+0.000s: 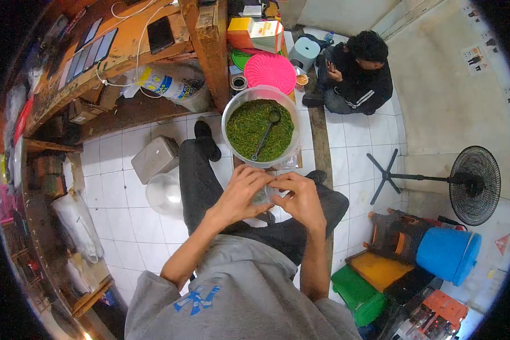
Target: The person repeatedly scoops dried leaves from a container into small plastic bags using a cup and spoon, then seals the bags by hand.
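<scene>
My left hand (242, 192) and my right hand (298, 198) meet in front of my lap, fingers pinched together. Between them is a small piece of clear plastic (260, 196); whether it is a bag or a cup I cannot tell, as my fingers hide much of it. Just beyond my hands stands a large translucent tub (228, 139) filled with finely shredded green stuff (246, 122). A dark ladle (264, 136) lies on the green stuff, its handle pointing toward me. Some clear plastic (290, 162) lies by the tub's near right side.
A pink lid (270, 72) leans behind the tub, near a dark jar (239, 83). At the back right a seated person (357, 73) holds a phone. A fan (475, 184) and blue bin (447, 255) stand right. At left are a clear bowl (165, 194) and wooden bench (131, 48).
</scene>
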Demonstrator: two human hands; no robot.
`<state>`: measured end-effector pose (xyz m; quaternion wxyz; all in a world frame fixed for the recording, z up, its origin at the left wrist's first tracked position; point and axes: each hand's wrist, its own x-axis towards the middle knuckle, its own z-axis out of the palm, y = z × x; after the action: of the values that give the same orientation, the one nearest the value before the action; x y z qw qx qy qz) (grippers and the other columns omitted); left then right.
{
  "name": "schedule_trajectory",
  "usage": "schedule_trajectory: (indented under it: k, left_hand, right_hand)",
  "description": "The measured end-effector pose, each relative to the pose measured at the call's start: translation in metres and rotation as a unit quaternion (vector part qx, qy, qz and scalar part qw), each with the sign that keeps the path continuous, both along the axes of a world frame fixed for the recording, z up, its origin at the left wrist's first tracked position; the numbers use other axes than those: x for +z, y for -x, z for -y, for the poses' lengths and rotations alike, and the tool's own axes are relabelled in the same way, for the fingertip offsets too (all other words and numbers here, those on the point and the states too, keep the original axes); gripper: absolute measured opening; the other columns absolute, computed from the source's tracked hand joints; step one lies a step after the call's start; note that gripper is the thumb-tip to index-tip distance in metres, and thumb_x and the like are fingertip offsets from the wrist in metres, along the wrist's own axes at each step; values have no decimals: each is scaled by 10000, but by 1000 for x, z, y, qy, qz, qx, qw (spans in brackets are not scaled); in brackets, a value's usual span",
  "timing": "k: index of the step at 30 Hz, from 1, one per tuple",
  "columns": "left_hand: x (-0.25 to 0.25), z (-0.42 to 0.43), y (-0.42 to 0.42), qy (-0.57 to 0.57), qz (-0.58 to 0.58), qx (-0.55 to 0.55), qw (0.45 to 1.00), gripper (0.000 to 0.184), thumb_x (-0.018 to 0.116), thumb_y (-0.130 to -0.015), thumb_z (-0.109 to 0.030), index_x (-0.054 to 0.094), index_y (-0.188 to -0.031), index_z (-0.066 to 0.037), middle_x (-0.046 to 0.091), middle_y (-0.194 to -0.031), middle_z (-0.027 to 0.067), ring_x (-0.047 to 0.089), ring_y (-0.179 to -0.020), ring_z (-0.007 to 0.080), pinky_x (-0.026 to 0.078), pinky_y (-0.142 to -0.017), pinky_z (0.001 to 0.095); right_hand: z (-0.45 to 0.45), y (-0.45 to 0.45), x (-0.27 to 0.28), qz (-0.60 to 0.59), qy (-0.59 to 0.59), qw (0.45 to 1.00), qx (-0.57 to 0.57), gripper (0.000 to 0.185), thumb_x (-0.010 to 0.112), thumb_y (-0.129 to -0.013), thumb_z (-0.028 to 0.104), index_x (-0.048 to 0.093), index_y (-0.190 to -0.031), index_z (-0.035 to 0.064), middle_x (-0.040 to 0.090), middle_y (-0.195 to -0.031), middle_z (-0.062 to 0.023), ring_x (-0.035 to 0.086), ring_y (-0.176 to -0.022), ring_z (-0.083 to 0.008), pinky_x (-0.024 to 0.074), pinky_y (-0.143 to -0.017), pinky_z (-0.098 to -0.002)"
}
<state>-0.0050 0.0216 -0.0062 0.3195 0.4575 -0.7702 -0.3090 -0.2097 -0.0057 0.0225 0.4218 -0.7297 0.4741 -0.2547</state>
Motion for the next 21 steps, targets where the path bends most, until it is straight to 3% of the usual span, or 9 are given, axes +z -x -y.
schedule_trajectory:
  k: [3,5,7,8,10,16,18,20,21]
  left_hand:
    - [-11,-9,-13,-20,-32,80,996,659,895,-670,-241,655,-1251,-46,675,-1192,124,594,-1155,310,409,-1056,433]
    - [-20,-13,-24,-41,-46,115,991,672,907,-665,-240,660,-1260,-46,683,-1184,132,613,-1134,316,433,-1039,424]
    - [-22,-17,-29,-61,-59,148,985,685,918,-661,-239,665,-1268,-46,691,-1176,140,632,-1114,322,458,-1021,416]
    - [-21,-18,-32,-51,-64,172,982,681,927,-647,-219,674,-1254,-42,697,-1186,138,658,-1082,314,497,-986,408]
    - [-18,-20,-39,-38,-69,202,976,677,937,-634,-199,682,-1240,-38,703,-1196,135,684,-1050,306,536,-950,400]
    - [-24,-28,-67,-87,-110,271,952,654,935,-639,-179,684,-1220,-14,701,-1188,142,683,-1072,289,535,-958,386]
    - [-27,-29,-72,-72,-95,274,954,656,933,-640,-169,681,-1223,-3,700,-1178,151,683,-1071,282,533,-954,379]
    - [-30,-28,-71,-76,-108,272,953,659,932,-640,-166,680,-1227,-2,700,-1176,153,683,-1074,282,532,-953,377]
    - [-31,-26,-71,-75,-120,273,952,663,931,-640,-163,679,-1231,-1,700,-1173,155,682,-1078,282,530,-952,374]
  right_hand:
    - [27,-10,-16,77,-46,993,-81,249,795,-781,76,759,-1016,6,744,-916,-145,712,-753,-287,562,-700,-346]
    - [58,-29,-43,30,-10,982,-186,199,770,-845,161,765,-981,15,757,-880,-143,721,-775,-332,564,-708,-388]
    - [91,-48,-83,-110,-41,976,-185,272,767,-847,263,764,-932,5,755,-916,-190,734,-834,-370,569,-746,-451]
    - [103,-59,-97,-107,-39,976,-183,272,767,-847,263,764,-932,5,755,-916,-190,734,-834,-370,569,-746,-451]
    - [120,-80,-119,-338,-32,929,-145,342,761,-829,341,763,-891,5,736,-930,-253,727,-885,-413,567,-788,-500]
    - [136,-74,-120,-357,-32,917,-173,215,730,-785,199,763,-908,25,724,-895,-267,721,-879,-426,569,-787,-514]
    - [135,-67,-124,-345,76,921,-165,174,703,-779,130,760,-909,28,715,-858,-270,719,-866,-416,566,-774,-515]
    - [130,-61,-127,-355,99,919,-141,144,683,-773,84,756,-889,36,707,-826,-259,714,-841,-412,561,-770,-513]
    - [126,-54,-127,-335,115,933,-63,128,680,-770,78,748,-870,33,703,-820,-258,709,-814,-417,562,-746,-510]
